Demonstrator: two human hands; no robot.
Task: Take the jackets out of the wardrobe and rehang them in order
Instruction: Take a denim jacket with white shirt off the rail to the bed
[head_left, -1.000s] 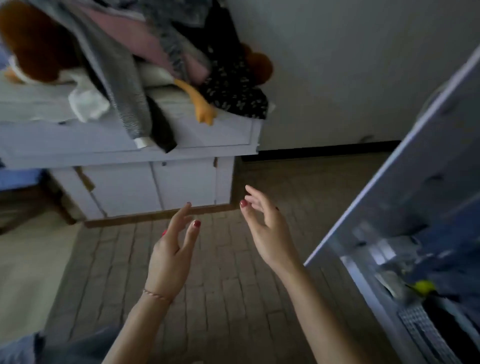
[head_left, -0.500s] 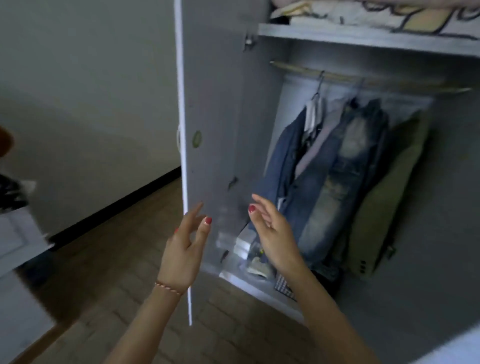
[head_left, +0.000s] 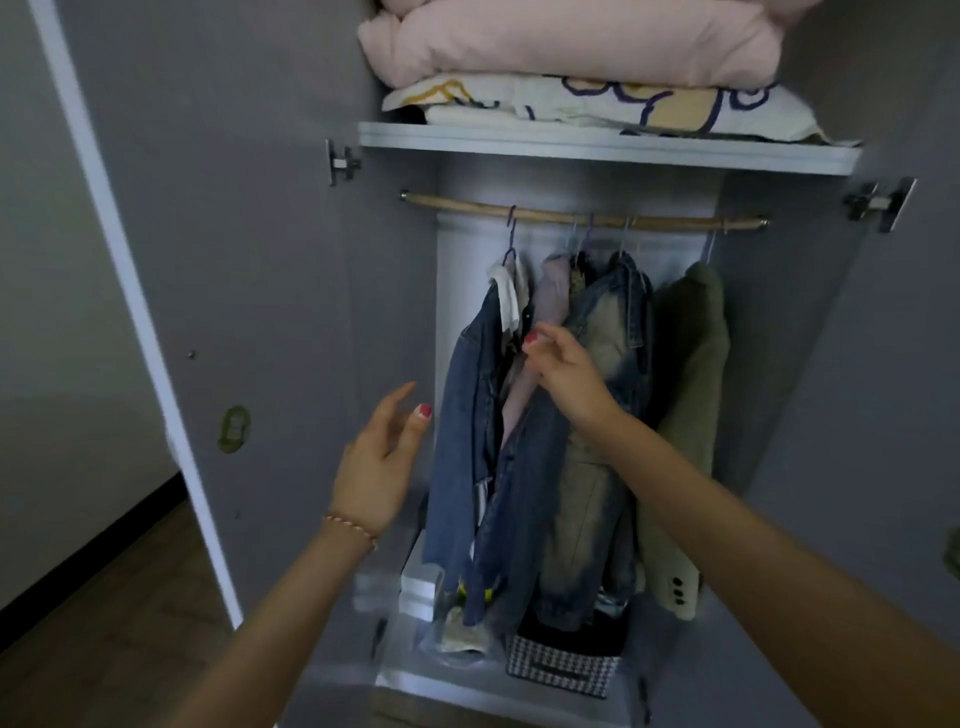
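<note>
- Here, the right hand reaches in front of the hanging jackets, fingers loosely curled and gripping nothing; whether it touches the cloth cannot be told.
- The left hand hovers just left of the blue denim jacket, fingers relaxed and spread, holding nothing.
- The jackets hang from a wooden rail inside the open wardrobe; an olive jacket hangs rightmost.
- Folded bedding lies on the shelf above.

Jackets hang on rail under shelf; bedding on shelf; boxes below.
</note>
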